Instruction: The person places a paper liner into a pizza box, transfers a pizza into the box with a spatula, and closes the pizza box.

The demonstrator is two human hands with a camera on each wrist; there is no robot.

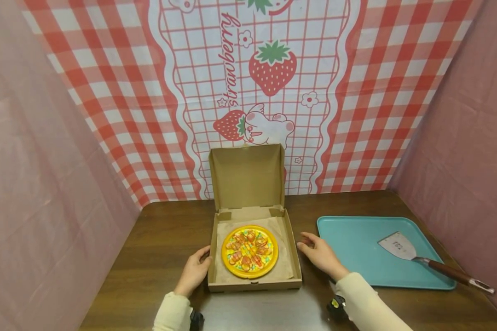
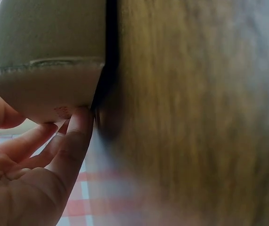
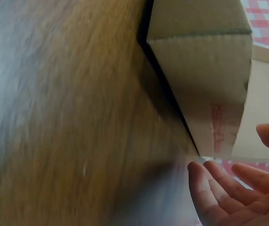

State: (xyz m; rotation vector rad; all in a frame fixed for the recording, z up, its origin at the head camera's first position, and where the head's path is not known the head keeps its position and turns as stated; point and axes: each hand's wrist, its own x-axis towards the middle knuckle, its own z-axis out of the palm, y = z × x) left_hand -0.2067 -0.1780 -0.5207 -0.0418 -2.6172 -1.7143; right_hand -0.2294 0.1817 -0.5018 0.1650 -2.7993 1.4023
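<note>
An open cardboard pizza box (image 1: 248, 177) stands on the table with its lid raised at the back. Inside, on brown paper, lies a round toy pizza (image 1: 250, 250) with a yellow rim. My left hand (image 1: 194, 273) is at the box's left side; in the left wrist view its fingertips (image 2: 81, 120) touch the side wall, fingers loosely bent. On the opposite side, my right hand (image 1: 320, 255) has its fingers relaxed and holds nothing. In the right wrist view its fingers (image 3: 233, 186) are beside the box wall (image 3: 205, 84), seemingly just apart from it.
At the right lies a blue tray (image 1: 348, 248). A pizza server (image 1: 397, 246) with a wooden handle rests on it, the handle jutting past the tray's right edge. Behind the brown table (image 1: 170, 230) hangs a red-and-white checked strawberry cloth (image 1: 124, 92); pink curtains flank both sides.
</note>
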